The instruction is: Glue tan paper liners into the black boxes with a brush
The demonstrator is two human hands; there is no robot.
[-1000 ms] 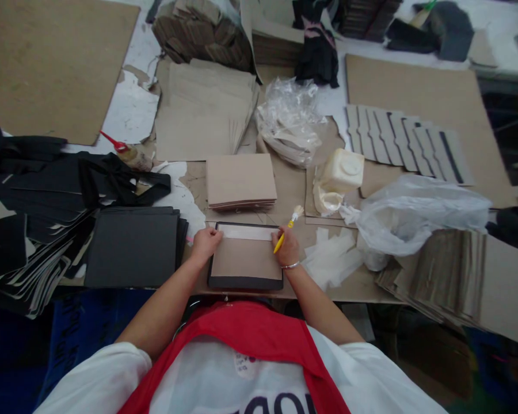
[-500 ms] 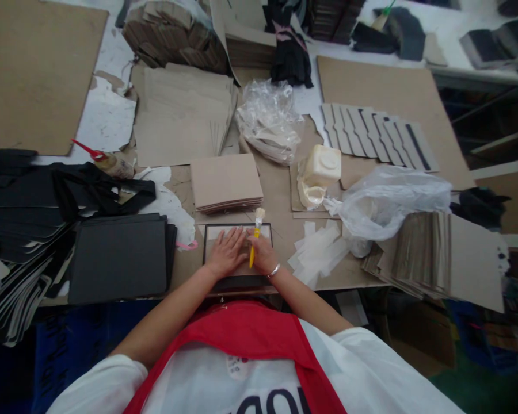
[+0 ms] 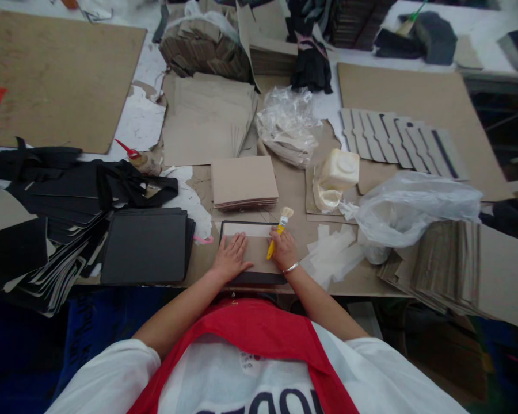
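A brown board with a black border [image 3: 259, 256] lies at the table's front edge, with a white strip [image 3: 252, 229] along its far side. My left hand [image 3: 231, 257] rests flat on the board's left part, its fingers spread and holding nothing. At the right edge of the board, my right hand [image 3: 284, 250] is closed around a yellow-handled brush [image 3: 277, 234], bristles pointing away from me. Just beyond the board sits a stack of tan cards [image 3: 244, 181]. Loose white strips [image 3: 333, 253] lie to the right of my right hand.
Black panels [image 3: 144, 246] are stacked at left, near a red-tipped bottle [image 3: 140, 159]. An open cream container [image 3: 340, 169] stands beyond the strips. Farther right are a clear plastic bag [image 3: 414, 201] and a stack of grey boards [image 3: 440, 264].
The view has shifted left. My hands have moved apart, my left hand toward the board's left side and my right hand, with the brush, toward its right edge, uncovering the middle.
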